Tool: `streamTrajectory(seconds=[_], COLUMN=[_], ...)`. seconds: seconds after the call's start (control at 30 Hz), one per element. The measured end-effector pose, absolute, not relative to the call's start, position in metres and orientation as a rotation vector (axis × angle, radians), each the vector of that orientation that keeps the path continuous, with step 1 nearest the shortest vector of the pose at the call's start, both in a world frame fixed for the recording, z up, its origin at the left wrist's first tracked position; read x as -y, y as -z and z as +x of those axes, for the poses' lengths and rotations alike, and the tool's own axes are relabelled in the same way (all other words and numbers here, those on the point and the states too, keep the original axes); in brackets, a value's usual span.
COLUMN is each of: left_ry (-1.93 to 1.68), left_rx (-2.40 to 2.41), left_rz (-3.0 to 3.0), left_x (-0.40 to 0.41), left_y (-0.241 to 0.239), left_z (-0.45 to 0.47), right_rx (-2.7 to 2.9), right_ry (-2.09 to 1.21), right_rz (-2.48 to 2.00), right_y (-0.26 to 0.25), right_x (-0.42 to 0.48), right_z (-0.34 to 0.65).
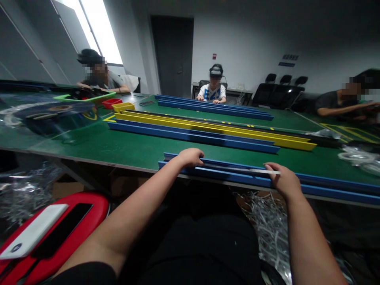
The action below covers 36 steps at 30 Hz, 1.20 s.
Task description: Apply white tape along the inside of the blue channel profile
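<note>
A long blue channel profile (332, 189) lies along the near edge of the green table, under both hands. Above its trough runs a thin strip (246, 170), dark towards the left and whitish at its right end. My right hand (286, 181) pinches the whitish end between thumb and fingers. At the other end, my left hand (190, 157) is closed on the strip, fingers curled down at the profile. How far the strip lies inside the trough cannot be made out.
Farther in lie a blue profile (192, 136), a yellow profile (208, 127) and more blue profiles (213, 107). A coiled reel (56, 114) is at left, near red (112, 103) and yellow bins (123, 107). A red stool (96, 206) holds phone-like devices. Several co-workers sit around.
</note>
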<state>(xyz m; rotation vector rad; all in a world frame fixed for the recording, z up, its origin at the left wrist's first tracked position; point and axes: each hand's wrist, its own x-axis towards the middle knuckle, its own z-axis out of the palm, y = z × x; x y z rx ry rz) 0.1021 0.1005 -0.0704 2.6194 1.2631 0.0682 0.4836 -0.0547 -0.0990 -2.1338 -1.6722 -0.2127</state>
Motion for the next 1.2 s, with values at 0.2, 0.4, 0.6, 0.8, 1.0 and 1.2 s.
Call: streamTrajectory(seconds=[0.2,0.4,0.6,0.8,1.0,1.2], left_ry=[-0.098,-0.110,-0.075,-0.064,0.031,0.061], left_rx=[-1.218,-1.316,-1.392,-1.410,-1.424,-1.385], left_rz=[2.641,2.578,2.425,2.442,2.473,2.470], left_x=[-0.103,-0.116,-0.126,-0.127,-0.128,-0.127], left_y=[0.068,0.068,0.065,0.067,0.065,0.064], left_z=[0.089,0.010,-0.058,-0.060,-0.052,-0.043], right_rx=[1.666,1.834,2.018,2.057,2.037,2.053], right_ry=[0.210,0.124,0.163,0.152,0.153,0.125], right_rz=[-2.088,-1.955,-1.865,-1.859,-1.834,-1.842], right_y=[0.097,0.089,0.074,0.074,0.081,0.080], right_x=[0.052,0.036,0.029,0.027,0.025,0.024], right_z=[0.475,0.397,0.325,0.325,0.328,0.329])
